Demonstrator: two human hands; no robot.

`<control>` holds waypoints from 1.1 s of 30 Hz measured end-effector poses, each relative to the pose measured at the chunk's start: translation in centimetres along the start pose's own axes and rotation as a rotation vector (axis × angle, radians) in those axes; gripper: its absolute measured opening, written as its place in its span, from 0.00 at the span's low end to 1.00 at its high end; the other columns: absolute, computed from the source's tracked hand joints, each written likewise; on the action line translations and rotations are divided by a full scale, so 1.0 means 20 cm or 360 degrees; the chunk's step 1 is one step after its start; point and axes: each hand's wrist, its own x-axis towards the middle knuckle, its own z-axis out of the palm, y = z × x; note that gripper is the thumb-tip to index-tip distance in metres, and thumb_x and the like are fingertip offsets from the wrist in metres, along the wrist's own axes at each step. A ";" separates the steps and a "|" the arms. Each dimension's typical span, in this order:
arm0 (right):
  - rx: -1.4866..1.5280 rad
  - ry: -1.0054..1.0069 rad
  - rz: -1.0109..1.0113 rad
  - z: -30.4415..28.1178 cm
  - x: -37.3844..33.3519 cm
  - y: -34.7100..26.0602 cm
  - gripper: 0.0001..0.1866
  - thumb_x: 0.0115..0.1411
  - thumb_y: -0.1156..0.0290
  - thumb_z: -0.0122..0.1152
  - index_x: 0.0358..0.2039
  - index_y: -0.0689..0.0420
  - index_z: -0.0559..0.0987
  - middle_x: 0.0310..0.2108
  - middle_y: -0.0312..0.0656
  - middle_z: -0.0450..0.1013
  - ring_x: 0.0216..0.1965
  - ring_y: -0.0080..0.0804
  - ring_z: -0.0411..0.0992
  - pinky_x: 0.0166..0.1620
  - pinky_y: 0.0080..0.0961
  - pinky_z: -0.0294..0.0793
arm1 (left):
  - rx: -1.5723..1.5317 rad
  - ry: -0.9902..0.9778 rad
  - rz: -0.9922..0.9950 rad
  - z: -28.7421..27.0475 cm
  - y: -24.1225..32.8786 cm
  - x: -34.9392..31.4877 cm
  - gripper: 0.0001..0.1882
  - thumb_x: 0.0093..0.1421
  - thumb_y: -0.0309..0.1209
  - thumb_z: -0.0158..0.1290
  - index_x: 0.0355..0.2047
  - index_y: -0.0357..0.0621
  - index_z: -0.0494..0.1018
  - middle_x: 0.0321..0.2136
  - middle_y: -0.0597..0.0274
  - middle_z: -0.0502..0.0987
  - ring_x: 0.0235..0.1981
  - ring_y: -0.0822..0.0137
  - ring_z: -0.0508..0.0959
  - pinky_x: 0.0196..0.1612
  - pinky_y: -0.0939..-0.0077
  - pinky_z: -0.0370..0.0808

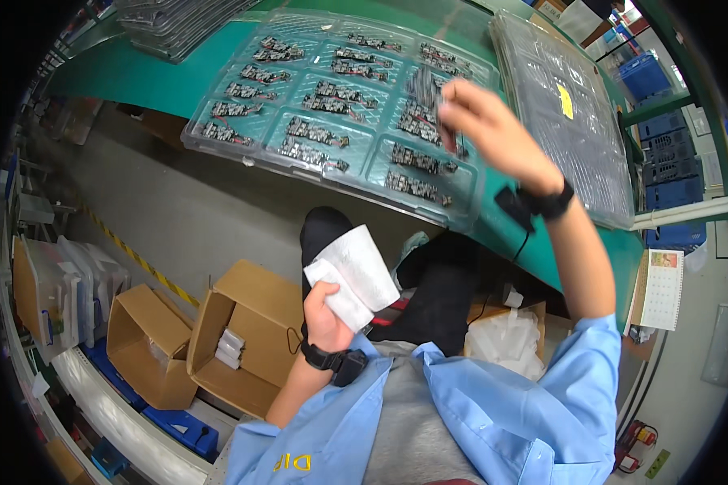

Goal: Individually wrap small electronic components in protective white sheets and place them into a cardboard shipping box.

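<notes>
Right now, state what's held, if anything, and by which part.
Left hand holds a white wrap by its lower-left part; blur hides whether the right hand holds anything.

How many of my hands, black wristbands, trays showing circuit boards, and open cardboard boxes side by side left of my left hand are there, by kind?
Hands: 2 (left hand, right hand)
Black wristbands: 2
Trays showing circuit boards: 1
Open cardboard boxes: 2
Total: 7

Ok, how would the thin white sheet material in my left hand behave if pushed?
The thin white sheet material may be floppy: its upper part curves. It's probably light, as only your left fingers visibly hold it.
</notes>
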 end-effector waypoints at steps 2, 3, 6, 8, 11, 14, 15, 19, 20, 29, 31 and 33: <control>-0.0359 0.0098 0.0023 -0.20 0.31 0.10 0.09 0.70 0.69 0.52 0.36 0.61 0.73 0.27 0.33 0.71 0.30 0.19 0.72 0.35 0.20 0.73 | -0.0018 0.0052 -0.0071 -0.07 0.03 0.03 0.30 0.57 0.29 0.45 0.61 0.37 0.64 0.54 0.49 0.75 0.56 0.50 0.75 0.61 0.53 0.72; -0.0601 0.0167 0.0080 -0.28 0.46 0.15 0.09 0.69 0.70 0.52 0.37 0.63 0.74 0.28 0.33 0.71 0.30 0.19 0.72 0.36 0.19 0.72 | -0.0037 0.0019 -0.0081 -0.10 0.05 0.04 0.28 0.58 0.27 0.46 0.60 0.37 0.65 0.54 0.51 0.75 0.56 0.52 0.76 0.60 0.54 0.72; -0.0716 0.0163 0.0118 -0.44 0.87 0.33 0.11 0.67 0.67 0.54 0.39 0.64 0.77 0.29 0.34 0.72 0.30 0.22 0.72 0.37 0.23 0.74 | 0.0126 0.0272 0.0015 -0.17 0.09 0.09 0.26 0.60 0.28 0.49 0.60 0.38 0.65 0.52 0.51 0.76 0.53 0.52 0.77 0.56 0.54 0.75; -0.1004 0.0221 0.0121 -0.47 1.11 0.45 0.12 0.66 0.66 0.56 0.40 0.63 0.78 0.30 0.36 0.74 0.30 0.25 0.73 0.38 0.26 0.74 | 0.0204 0.0394 0.0098 -0.19 0.13 0.12 0.26 0.60 0.29 0.50 0.59 0.38 0.65 0.52 0.52 0.76 0.52 0.52 0.78 0.54 0.54 0.77; -0.1114 0.0282 0.0084 -0.44 1.36 0.59 0.13 0.64 0.65 0.57 0.41 0.63 0.78 0.31 0.39 0.75 0.31 0.29 0.74 0.40 0.30 0.75 | 0.0216 0.0568 0.0189 -0.18 0.20 0.16 0.22 0.61 0.23 0.51 0.57 0.39 0.67 0.47 0.55 0.77 0.46 0.58 0.80 0.49 0.61 0.79; -0.1082 0.0333 0.0106 -0.36 1.41 0.67 0.14 0.63 0.64 0.59 0.41 0.62 0.78 0.32 0.42 0.76 0.32 0.34 0.74 0.41 0.33 0.75 | 0.0347 0.0680 0.0194 -0.15 0.26 0.17 0.22 0.61 0.22 0.53 0.56 0.39 0.67 0.45 0.56 0.77 0.44 0.59 0.81 0.47 0.62 0.79; -0.1297 0.0451 -0.0048 -0.34 1.38 0.67 0.14 0.63 0.64 0.59 0.41 0.62 0.78 0.33 0.42 0.76 0.34 0.35 0.75 0.41 0.33 0.74 | 0.0420 0.0694 0.0196 -0.13 0.26 0.17 0.22 0.61 0.22 0.53 0.56 0.39 0.67 0.44 0.56 0.78 0.43 0.60 0.81 0.46 0.63 0.79; -0.1577 0.0450 -0.0412 -0.28 1.16 0.43 0.13 0.63 0.65 0.59 0.42 0.61 0.79 0.38 0.44 0.75 0.39 0.40 0.75 0.44 0.32 0.73 | 0.0398 0.0589 0.0140 -0.08 0.24 0.18 0.22 0.59 0.23 0.52 0.55 0.39 0.68 0.43 0.57 0.78 0.43 0.61 0.81 0.45 0.64 0.79; -0.1405 0.0215 -0.0315 -0.22 1.07 0.35 0.12 0.64 0.65 0.58 0.41 0.61 0.79 0.40 0.44 0.75 0.42 0.42 0.74 0.45 0.31 0.73 | 0.0382 0.0607 0.0146 -0.07 0.23 0.18 0.22 0.59 0.23 0.52 0.55 0.39 0.68 0.43 0.57 0.78 0.43 0.61 0.81 0.45 0.64 0.79; -0.0924 -0.0471 -0.1029 0.78 -0.12 -0.05 0.12 0.54 0.67 0.67 0.38 0.57 0.79 0.41 0.43 0.73 0.43 0.42 0.72 0.48 0.38 0.68 | -0.0345 -0.0326 0.0257 0.04 0.13 0.00 0.35 0.54 0.38 0.41 0.63 0.36 0.64 0.58 0.50 0.72 0.61 0.51 0.71 0.66 0.53 0.65; -0.0879 -0.0095 -0.0985 0.88 -0.22 -0.04 0.15 0.50 0.68 0.69 0.39 0.56 0.80 0.41 0.41 0.74 0.42 0.40 0.72 0.48 0.38 0.67 | -0.0401 -0.0492 0.0281 0.06 0.11 -0.06 0.36 0.54 0.38 0.41 0.63 0.36 0.63 0.59 0.50 0.71 0.62 0.51 0.70 0.67 0.53 0.64; -0.0940 -0.0025 -0.0909 0.92 -0.34 -0.04 0.15 0.50 0.69 0.69 0.40 0.57 0.80 0.41 0.41 0.74 0.42 0.40 0.72 0.48 0.37 0.67 | -0.0533 -0.0443 0.0234 0.07 0.08 -0.12 0.38 0.52 0.38 0.41 0.65 0.35 0.62 0.60 0.49 0.70 0.62 0.50 0.69 0.67 0.53 0.64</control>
